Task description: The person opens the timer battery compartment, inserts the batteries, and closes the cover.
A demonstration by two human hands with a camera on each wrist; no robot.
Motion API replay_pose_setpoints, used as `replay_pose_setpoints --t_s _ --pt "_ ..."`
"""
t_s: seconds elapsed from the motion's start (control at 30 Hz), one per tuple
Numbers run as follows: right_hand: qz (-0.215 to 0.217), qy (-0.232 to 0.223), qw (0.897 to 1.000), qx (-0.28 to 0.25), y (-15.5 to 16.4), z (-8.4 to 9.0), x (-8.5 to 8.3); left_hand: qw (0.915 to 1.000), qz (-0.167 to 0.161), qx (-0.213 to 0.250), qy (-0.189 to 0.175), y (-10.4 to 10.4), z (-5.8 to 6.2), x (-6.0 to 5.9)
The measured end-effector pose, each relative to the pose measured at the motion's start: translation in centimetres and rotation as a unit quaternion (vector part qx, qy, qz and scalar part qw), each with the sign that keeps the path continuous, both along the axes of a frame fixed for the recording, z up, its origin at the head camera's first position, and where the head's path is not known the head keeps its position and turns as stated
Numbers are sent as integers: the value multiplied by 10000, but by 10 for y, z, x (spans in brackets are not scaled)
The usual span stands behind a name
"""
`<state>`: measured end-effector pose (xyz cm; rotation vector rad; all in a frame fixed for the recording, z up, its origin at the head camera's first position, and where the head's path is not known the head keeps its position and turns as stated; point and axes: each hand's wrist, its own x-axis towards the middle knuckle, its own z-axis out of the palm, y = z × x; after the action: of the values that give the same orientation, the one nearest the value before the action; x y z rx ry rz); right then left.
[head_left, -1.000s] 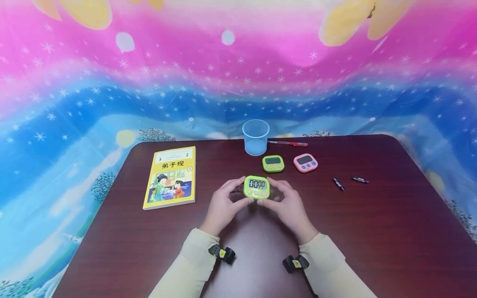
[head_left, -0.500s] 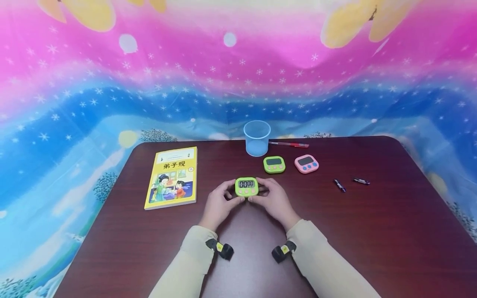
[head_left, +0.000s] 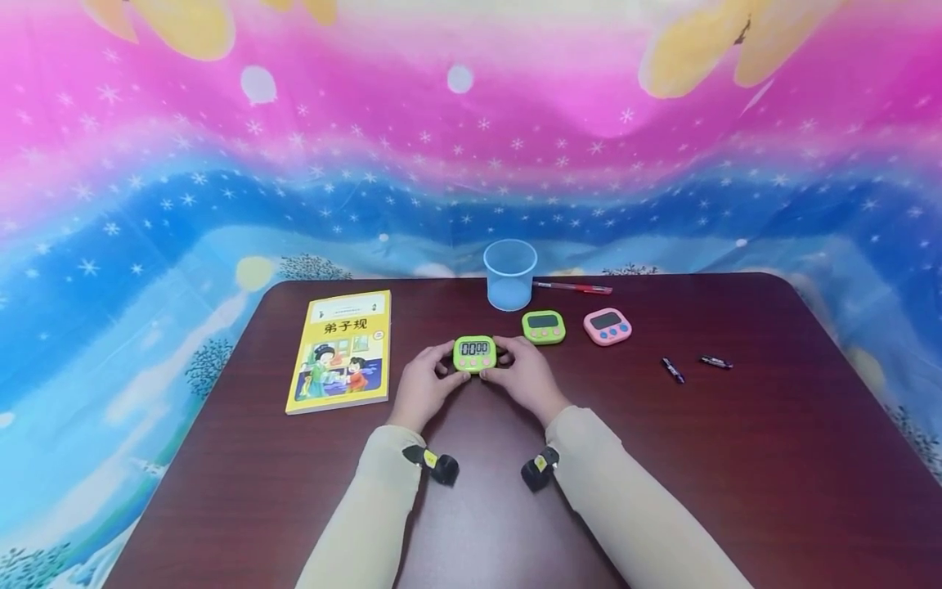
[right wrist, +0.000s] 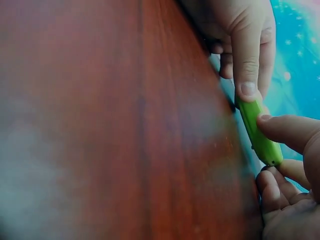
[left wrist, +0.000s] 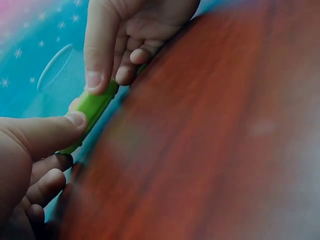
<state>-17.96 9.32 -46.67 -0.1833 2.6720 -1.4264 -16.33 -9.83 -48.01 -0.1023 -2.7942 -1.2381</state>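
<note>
- Left hand [head_left: 425, 384] and right hand [head_left: 524, 379] pinch a green timer [head_left: 474, 353] from either side, thumbs curled on its near edge, steadying it upright, display readable.
- It sits mid-desk [head_left: 736, 458], toward the far edge.

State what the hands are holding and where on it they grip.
Both the left hand and right hand hold one green timer, pinching its left and right edges, thumbs on the near rim, display facing up.

Display of the green timer [head_left: 474, 353] that I hold reads 00:00; the yellow book [head_left: 339, 350] cover reads 弟子规.
</note>
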Motion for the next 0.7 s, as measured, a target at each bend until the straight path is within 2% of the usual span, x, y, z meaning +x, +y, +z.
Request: replay_pose_setpoints --t_s 0.1,0.33,0.47,0.7 --pt "14 -29 10000 47 -2 0 -8 10000 22 -67 -54 -2 1 -9" --pt "-25 237 9996 179 -6 1 -26 9998 27 -32 -177 -4 1 -26" --pt "-35 213 9994 253 -9 -2 -34 9996 137 -74 -217 -5 0 -32" --pt "-286 119 9995 4 -16 -3 -44 9995 264 -142 -133 -4 0 -39"
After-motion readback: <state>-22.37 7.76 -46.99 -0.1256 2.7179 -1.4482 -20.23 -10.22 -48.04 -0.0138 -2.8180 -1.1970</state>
